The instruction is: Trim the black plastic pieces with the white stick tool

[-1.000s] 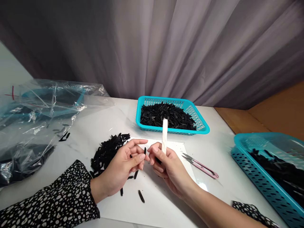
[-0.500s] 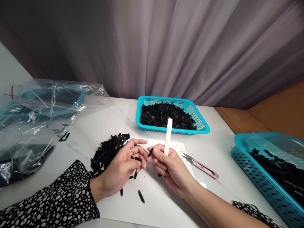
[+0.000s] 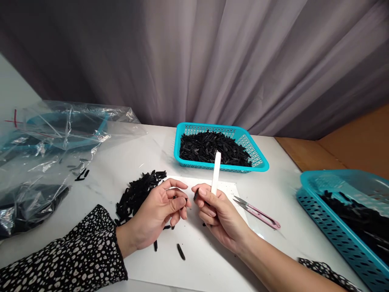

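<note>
- Both of your hands are in view, two in all, just beside each other over one white sheet (image 3: 194,263) on the surface (image 3: 158,150).
- Your left hand (image 3: 159,209) has a narrow grip, holding a small black piece (image 3: 186,199) between thumb and fingers; more dark bits show among the fingers, too hidden to count.
- Your right hand (image 3: 217,207) has its grip closed around one white stick (image 3: 216,172), which points up and away from you; one dark piece (image 3: 196,195) sits at its fingertips.
- One loose piece (image 3: 181,252) lies on the sheet, between your wrists.
- One heap of black pieces (image 3: 136,194), too many to count, lies beyond your left wrist.
- Two blue baskets contain black pieces: the far basket (image 3: 261,165) and the right-hand basket (image 3: 328,235).
- One pair of pink-handled snips (image 3: 261,215) lies to the right of your right hand.
- Three stray pieces (image 3: 81,177) lie beside the clear plastic (image 3: 73,134) at left.
</note>
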`<action>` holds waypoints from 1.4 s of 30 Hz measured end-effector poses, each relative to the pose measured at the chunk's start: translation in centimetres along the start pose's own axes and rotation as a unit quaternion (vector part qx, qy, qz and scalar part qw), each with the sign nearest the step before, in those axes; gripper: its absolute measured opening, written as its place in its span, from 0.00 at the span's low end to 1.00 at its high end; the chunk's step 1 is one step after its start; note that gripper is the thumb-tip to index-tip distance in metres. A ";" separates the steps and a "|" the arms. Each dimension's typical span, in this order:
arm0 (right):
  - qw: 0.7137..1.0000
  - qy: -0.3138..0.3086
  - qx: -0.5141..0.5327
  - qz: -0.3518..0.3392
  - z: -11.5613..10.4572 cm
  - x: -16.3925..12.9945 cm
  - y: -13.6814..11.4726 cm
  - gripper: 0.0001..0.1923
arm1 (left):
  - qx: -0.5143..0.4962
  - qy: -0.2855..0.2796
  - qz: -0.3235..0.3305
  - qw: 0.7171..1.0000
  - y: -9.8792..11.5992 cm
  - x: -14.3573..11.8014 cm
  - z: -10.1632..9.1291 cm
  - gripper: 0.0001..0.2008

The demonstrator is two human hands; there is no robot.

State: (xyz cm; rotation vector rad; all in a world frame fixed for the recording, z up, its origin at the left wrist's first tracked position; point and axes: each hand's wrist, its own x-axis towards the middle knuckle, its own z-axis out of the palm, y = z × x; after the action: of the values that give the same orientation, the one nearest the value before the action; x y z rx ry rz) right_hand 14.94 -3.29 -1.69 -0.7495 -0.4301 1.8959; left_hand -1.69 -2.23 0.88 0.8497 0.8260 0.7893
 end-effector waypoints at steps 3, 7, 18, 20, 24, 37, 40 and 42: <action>1.000 -0.010 0.006 0.008 0.1 -0.1 0.0 0.14 | 0.001 0.005 -0.001 1.000 0.1 0.0 -0.1 0.16; 1.000 -0.008 0.018 0.011 0.1 -0.1 0.0 0.14 | 0.003 0.011 0.012 1.000 0.2 0.0 -0.1 0.14; 1.000 -0.010 0.005 -0.009 0.0 -0.1 0.0 0.09 | 0.045 0.020 0.051 0.997 0.0 0.0 0.2 0.13; 1.000 0.001 -0.011 -0.004 0.1 -0.2 0.1 0.11 | 0.056 0.015 0.051 0.997 0.0 -0.1 0.3 0.13; 0.998 -0.001 -0.062 -0.001 0.3 -0.3 0.2 0.19 | 0.059 0.013 0.061 0.996 -0.1 -0.2 0.2 0.13; 0.997 -0.033 -0.071 0.011 0.3 -0.2 0.3 0.22 | 0.095 0.018 0.056 0.994 -0.3 -0.2 0.0 0.14; 0.996 -0.033 -0.077 0.008 0.3 -0.2 0.4 0.22 | 0.099 0.012 0.041 0.994 -0.3 -0.3 0.0 0.15; 0.996 -0.027 -0.084 0.003 0.2 -0.2 0.4 0.21 | 0.097 0.003 0.041 0.994 -0.4 -0.3 -0.1 0.14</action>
State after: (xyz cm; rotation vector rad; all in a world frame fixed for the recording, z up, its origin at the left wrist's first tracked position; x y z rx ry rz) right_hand 14.58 -3.62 -1.71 -0.8107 -0.6274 1.9058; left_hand -1.80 -2.65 0.60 1.0592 0.8871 0.7924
